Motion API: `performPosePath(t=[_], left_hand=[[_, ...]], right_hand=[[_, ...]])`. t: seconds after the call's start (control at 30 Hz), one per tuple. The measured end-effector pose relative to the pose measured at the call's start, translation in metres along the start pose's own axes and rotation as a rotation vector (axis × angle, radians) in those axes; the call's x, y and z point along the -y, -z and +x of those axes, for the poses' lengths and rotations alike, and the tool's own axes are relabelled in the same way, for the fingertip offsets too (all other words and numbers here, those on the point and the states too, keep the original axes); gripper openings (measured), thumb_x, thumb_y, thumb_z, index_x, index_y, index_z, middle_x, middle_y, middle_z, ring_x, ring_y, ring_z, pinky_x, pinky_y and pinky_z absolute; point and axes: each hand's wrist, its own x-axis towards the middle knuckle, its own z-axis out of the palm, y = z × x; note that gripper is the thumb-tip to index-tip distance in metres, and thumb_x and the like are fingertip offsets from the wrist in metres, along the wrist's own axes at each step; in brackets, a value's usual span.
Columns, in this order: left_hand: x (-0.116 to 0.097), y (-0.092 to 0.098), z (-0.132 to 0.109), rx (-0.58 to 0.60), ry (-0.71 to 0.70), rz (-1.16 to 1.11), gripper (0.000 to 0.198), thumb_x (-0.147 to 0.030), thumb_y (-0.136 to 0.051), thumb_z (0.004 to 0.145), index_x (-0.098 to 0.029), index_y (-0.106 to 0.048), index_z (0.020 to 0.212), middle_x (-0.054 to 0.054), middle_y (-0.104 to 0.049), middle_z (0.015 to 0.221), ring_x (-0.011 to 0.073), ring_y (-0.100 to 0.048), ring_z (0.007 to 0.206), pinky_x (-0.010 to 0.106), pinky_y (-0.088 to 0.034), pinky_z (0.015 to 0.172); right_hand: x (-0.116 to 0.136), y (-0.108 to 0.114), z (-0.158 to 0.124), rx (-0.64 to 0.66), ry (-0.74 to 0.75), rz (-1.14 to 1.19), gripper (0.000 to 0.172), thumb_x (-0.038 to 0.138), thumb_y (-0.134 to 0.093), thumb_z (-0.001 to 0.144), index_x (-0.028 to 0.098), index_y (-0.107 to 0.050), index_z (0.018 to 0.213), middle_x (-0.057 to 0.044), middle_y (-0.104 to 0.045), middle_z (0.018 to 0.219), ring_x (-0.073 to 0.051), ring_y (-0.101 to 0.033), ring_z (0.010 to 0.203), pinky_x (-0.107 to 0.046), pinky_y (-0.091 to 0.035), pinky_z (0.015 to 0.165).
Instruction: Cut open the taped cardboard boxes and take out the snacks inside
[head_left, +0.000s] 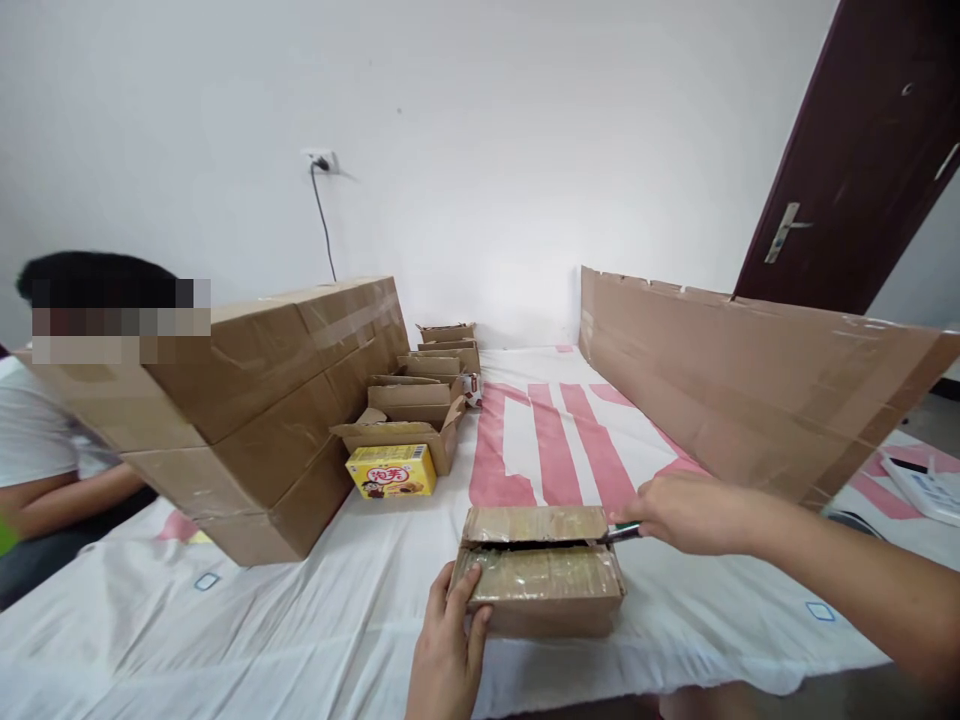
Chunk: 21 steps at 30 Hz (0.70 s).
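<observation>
A small taped cardboard box (pixel 540 610) lies near the table's front edge, with a dark gap running along its top between the two flaps. My left hand (pixel 454 630) grips the box's left end, fingers on the top and thumb on the front side. From the right, my right hand (pixel 671 515) is closed around a tool with a metal shaft (pixel 624 532) and a bit of green at the grip. The tool's tip is at the right end of the gap; whether it is inside cannot be made out.
A yellow printed box (pixel 391 472) and a row of open cardboard boxes (pixel 409 402) stand beside a stacked carton wall (pixel 262 400). A cardboard panel (pixel 735 370) rises on the right. A person (pixel 52 440) sits at the far left.
</observation>
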Motion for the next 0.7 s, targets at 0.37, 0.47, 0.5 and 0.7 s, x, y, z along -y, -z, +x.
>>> performPosePath(t=[0.37,0.47,0.5,0.7], left_hand=[[-0.003,-0.02,-0.021,0.015,-0.107,-0.18,0.062,-0.03,-0.047,0.092,-0.03,-0.017,0.145,0.015,-0.041,0.139,0.0298,-0.047,0.126,0.05,-0.048,0.095],[0.01,-0.021,-0.023,0.054,-0.075,-0.293,0.072,-0.028,-0.053,0.089,-0.028,-0.008,0.145,0.016,-0.043,0.137,0.0275,-0.052,0.119,0.047,-0.049,0.093],[0.014,-0.022,-0.024,0.07,-0.044,-0.324,0.073,-0.028,-0.055,0.087,-0.028,-0.01,0.145,0.016,-0.044,0.137,0.0272,-0.052,0.118,0.047,-0.048,0.094],[0.019,-0.025,-0.024,0.15,0.164,-0.412,0.071,-0.02,-0.064,0.075,-0.022,-0.027,0.135,0.012,-0.048,0.127,0.0254,-0.052,0.113,0.045,-0.044,0.096]], right_hand=[[-0.089,-0.166,-0.022,-0.199,-0.377,0.382,0.033,0.031,-0.043,0.086,0.022,-0.063,0.111,-0.009,-0.069,0.106,-0.027,-0.064,0.097,-0.039,-0.048,0.083],[-0.087,-0.191,-0.027,-0.126,-0.383,0.251,0.038,0.027,-0.052,0.079,0.02,-0.064,0.115,-0.012,-0.068,0.106,-0.029,-0.063,0.097,-0.042,-0.047,0.086],[-0.085,-0.191,-0.027,-0.132,-0.374,0.221,0.039,0.028,-0.053,0.079,0.02,-0.064,0.115,-0.013,-0.067,0.106,-0.03,-0.063,0.097,-0.043,-0.047,0.087],[-0.05,-0.141,-0.016,-0.395,-0.296,0.398,0.039,0.048,-0.039,0.093,0.023,-0.062,0.113,-0.01,-0.063,0.118,-0.026,-0.057,0.111,-0.041,-0.047,0.094]])
